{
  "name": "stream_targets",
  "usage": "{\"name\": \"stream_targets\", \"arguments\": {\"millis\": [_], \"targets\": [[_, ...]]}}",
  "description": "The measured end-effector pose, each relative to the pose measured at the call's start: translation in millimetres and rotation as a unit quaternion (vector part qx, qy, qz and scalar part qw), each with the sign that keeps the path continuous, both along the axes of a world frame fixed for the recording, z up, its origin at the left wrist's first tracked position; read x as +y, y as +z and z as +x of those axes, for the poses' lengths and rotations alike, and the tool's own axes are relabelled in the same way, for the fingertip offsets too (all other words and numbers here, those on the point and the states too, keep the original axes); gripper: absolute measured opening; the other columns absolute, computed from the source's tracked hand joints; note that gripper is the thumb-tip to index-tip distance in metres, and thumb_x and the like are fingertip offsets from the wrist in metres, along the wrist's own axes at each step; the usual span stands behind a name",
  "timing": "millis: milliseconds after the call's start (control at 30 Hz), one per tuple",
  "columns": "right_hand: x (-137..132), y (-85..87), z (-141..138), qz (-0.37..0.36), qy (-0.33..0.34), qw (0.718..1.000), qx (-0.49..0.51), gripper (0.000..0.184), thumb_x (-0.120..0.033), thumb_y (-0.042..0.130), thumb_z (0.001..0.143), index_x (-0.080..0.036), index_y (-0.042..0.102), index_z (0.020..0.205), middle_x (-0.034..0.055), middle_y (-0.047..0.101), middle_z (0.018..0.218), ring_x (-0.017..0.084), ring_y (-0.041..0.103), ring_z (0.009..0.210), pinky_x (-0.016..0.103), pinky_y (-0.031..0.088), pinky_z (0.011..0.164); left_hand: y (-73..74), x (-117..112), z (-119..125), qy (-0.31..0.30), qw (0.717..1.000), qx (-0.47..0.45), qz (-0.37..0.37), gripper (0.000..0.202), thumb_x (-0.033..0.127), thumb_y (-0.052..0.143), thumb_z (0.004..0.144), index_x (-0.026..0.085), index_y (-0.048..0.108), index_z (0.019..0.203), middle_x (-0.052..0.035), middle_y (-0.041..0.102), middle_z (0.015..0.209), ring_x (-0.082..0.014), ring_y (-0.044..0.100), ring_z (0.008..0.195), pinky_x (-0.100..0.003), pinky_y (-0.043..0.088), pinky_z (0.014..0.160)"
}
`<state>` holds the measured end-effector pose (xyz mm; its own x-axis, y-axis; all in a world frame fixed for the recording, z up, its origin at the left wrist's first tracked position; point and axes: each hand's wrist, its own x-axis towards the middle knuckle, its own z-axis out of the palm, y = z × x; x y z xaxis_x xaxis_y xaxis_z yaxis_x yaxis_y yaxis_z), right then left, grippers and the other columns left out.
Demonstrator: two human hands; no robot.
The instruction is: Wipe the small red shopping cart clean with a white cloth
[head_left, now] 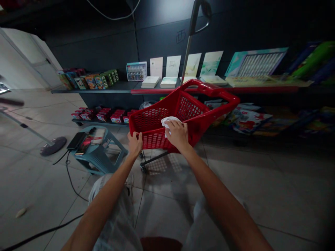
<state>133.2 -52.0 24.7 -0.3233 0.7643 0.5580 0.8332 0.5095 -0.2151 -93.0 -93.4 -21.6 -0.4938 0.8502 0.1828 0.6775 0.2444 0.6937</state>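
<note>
A red plastic shopping cart [154, 140] with perforated sides stands on the floor before me, its handle up to the right. My left hand [135, 143] has its fingers wrapped over the rim at the cart's near left corner. Farther right along the same near rim, my right hand [178, 134] presses a crumpled white cloth [171, 119] against the edge. Part of the cloth hangs over the outer side below the fingers. One caster and a metal leg show under the basket.
A blue-grey stool [98, 158] on the left bears a phone [84, 145] and a black device [76, 140], with cables trailing over the floor. Behind the cart runs a dark shelf [120, 86] with books and boxes. A stand's round base [53, 146] is at far left.
</note>
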Motion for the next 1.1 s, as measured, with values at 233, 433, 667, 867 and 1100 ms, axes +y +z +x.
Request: {"name": "stream_targets", "arguments": {"millis": [233,433,667,867,1100], "targets": [[6.4,11.3,13.8,-0.013,0.006,1.000,-0.015,0.034,-0.020,0.050,0.095,-0.025,0.066,0.124,0.0101,0.067,0.133,0.029,0.052,0.121,0.046,0.028,0.099,-3.1,4.0,-3.2,0.000,0.999,0.042,-0.020,0.039,0.049,0.032,0.106,0.023,0.060,0.114,-0.0172,0.039,0.155,-0.0282,0.067,0.112,-0.045,0.052,0.098],[1.9,14.2,15.8,-0.007,-0.001,1.000,-0.029,0.033,-0.022,0.056,0.091,-0.021,0.065,0.122,0.0134,0.069,0.129,0.031,0.054,0.116,0.045,0.030,0.095,-10.7,7.5,-14.4,-0.029,0.999,0.037,0.005,0.032,0.047,0.043,0.104,0.022,0.064,0.107,-0.0156,0.044,0.152,-0.0280,0.061,0.125,-0.042,0.050,0.103],[7.0,5.2,32.0,0.008,0.020,1.000,-0.013,0.034,-0.019,0.061,0.086,-0.025,0.066,0.119,0.0084,0.071,0.128,0.028,0.058,0.109,0.047,0.030,0.097,-18.0,13.3,-30.6,-0.049,0.996,0.065,0.029,0.030,0.050,0.052,0.100,0.024,0.067,0.098,-0.0110,0.054,0.144,-0.0265,0.063,0.120,-0.041,0.050,0.101],[13.7,6.5,74.3,0.048,0.022,0.999,-0.004,0.033,-0.020,0.059,0.087,-0.024,0.066,0.119,0.0076,0.071,0.129,0.028,0.060,0.113,0.050,0.030,0.107,-13.4,28.5,-47.3,-0.076,0.992,0.096,0.019,0.032,0.051,0.048,0.101,0.025,0.066,0.099,-0.0092,0.058,0.140,-0.0261,0.060,0.121,-0.040,0.048,0.101],[2.8,25.9,137.4,0.119,-0.028,0.993,0.001,0.034,-0.020,0.054,0.087,-0.023,0.063,0.119,0.0081,0.071,0.126,0.027,0.061,0.118,0.055,0.021,0.123,-9.2,60.1,-73.6,-0.128,0.987,0.097,0.007,0.035,0.051,0.049,0.100,0.023,0.068,0.094,-0.0095,0.068,0.114,-0.0253,0.060,0.114,-0.038,0.045,0.105]]}}
